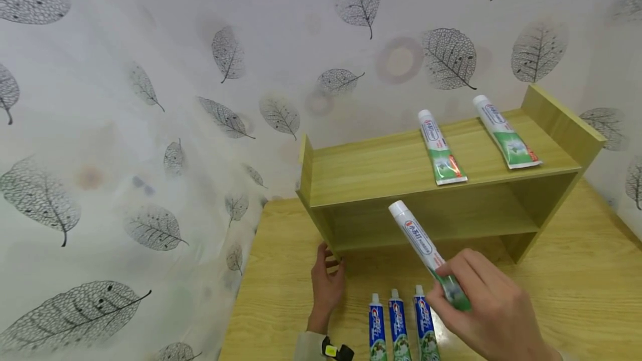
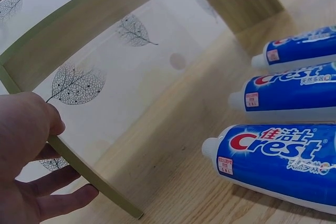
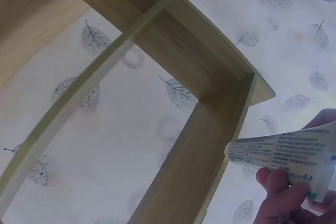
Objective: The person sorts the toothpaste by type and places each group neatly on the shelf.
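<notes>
Your right hand (image 1: 489,305) is closing its thumb and fingers firmly round the flat end of the held tube (image 1: 418,238), which is slanting in front of the shelf (image 1: 361,169), cap foremost. Most of its length is going unsupported, so a loose pinch could be inviting the cap to swing aside and knock the board. From the right wrist, the cap is overlapping the shelf's edge; you cannot be sure whether it is touching.

Below, three blue tubes (image 1: 399,322) are lying side by side on the table (image 1: 271,272), close to your right hand. Your forearm could be sweeping them askew if you are dropping it too low.

Beyond them, your left hand (image 1: 328,280) is gripping the lower part of the shelf's left panel (image 2: 113,194), thumb and fingers bent round its edge. It seems to be steadying that side alone; a tug there could be turning the whole shelf and spoiling your aim.

Farther up, the near ends of two upper tubes, one central (image 1: 441,149) and one at the right (image 1: 506,132), are reaching the top board's front edge. Any jolt could be sending them sliding off, since nothing in front is stopping them
</notes>
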`<state>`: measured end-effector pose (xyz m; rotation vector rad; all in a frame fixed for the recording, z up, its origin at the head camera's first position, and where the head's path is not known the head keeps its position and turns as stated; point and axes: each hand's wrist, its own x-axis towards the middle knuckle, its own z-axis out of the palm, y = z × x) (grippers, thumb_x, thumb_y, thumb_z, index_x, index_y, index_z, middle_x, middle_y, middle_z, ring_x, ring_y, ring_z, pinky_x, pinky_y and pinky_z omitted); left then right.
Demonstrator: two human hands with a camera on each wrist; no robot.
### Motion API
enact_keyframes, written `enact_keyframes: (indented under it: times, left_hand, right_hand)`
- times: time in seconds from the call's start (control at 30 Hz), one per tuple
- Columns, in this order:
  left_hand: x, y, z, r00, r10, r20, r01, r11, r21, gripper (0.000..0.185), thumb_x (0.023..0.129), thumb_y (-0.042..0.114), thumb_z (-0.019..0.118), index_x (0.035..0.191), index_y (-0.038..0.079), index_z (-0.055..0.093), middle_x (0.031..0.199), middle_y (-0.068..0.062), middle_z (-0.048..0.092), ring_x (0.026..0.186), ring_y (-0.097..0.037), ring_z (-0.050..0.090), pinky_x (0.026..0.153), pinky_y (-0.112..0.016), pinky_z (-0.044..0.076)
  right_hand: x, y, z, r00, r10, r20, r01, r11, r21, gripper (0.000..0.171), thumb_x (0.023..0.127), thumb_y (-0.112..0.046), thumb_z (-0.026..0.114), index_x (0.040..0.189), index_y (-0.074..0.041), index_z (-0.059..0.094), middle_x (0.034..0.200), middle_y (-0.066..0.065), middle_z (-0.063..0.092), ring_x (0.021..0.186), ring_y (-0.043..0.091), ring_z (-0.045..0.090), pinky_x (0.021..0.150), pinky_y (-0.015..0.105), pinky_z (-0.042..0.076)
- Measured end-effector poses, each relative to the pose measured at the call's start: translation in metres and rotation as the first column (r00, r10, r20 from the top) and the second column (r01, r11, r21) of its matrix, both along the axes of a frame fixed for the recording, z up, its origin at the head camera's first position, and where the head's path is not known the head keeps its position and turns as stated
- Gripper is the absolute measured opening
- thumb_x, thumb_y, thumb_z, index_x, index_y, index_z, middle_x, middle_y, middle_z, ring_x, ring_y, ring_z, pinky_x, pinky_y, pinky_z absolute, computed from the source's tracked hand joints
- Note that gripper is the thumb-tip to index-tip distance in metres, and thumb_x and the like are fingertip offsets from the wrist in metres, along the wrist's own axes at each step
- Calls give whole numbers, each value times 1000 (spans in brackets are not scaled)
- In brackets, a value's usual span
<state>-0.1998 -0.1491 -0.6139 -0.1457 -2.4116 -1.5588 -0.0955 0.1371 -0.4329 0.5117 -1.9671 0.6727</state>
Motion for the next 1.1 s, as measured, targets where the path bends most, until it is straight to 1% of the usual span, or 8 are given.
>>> enact_keyframes:
  times: [0.1,0.27,0.43,0.5,0.57,0.7,0.9,1.1]
  left_hand:
    - [0,0,-1,1000,9,-5,-9,1000,0,58,100,-4,71,151,17,56,121,-17,73,96,-30,77,74,-29,66]
    - [0,0,0,1000,17,25,-17,1000,6,57,101,-1,71,152,19,56,124,-16,72,98,-28,76,75,-31,66]
    - [-1,0,-2,999,15,36,-15,1000,4,57,102,0,72,152,21,55,124,-15,72,99,-27,75,76,-32,67]
    - [0,0,-2,999,12,33,-12,1000,1,57,102,-1,71,152,21,55,124,-15,72,99,-27,75,76,-31,67]
    - [0,1,0,1000,14,26,-13,1000,-16,56,103,0,71,152,20,54,124,-16,72,99,-27,76,76,-31,66]
    - [0,1,2,1000,15,21,-15,1000,-25,53,104,5,70,152,21,55,124,-16,72,99,-27,76,76,-32,67]
    - [1,3,2,999,17,36,-17,1000,-13,55,103,2,71,152,22,55,123,-15,73,99,-27,76,76,-34,67]
    - [2,3,2,1000,19,22,-19,1000,-20,55,103,1,71,152,20,55,122,-16,72,97,-29,76,74,-30,66]
  right_hand:
    - [-4,-2,6,1000,21,19,-21,1000,5,41,103,-37,46,80,-11,68,78,-4,62,63,5,49,49,14,40]
    - [-14,-6,12,997,61,56,-62,998,11,36,101,-35,48,86,-10,69,81,-2,63,65,6,52,51,15,44]
    - [-28,-10,26,991,90,100,-93,995,28,25,91,-23,58,97,-5,74,84,0,63,66,8,53,51,16,47]
    - [-34,-13,33,988,90,123,-95,995,33,27,87,-18,61,105,-4,77,84,1,63,66,8,52,51,17,46]
    - [-42,-17,39,989,91,119,-95,995,31,32,83,-14,65,111,-4,78,83,2,62,64,8,50,49,18,43]
    - [-60,-26,53,990,94,105,-98,995,36,38,78,-6,73,115,-3,79,82,5,63,62,8,48,47,19,41]
    - [-92,-38,68,987,84,134,-91,995,42,35,81,-4,76,116,1,77,80,8,61,62,12,45,48,22,38]
    - [-116,-51,74,976,62,208,-71,997,34,33,84,-6,77,116,1,77,80,8,62,59,15,46,48,25,37]
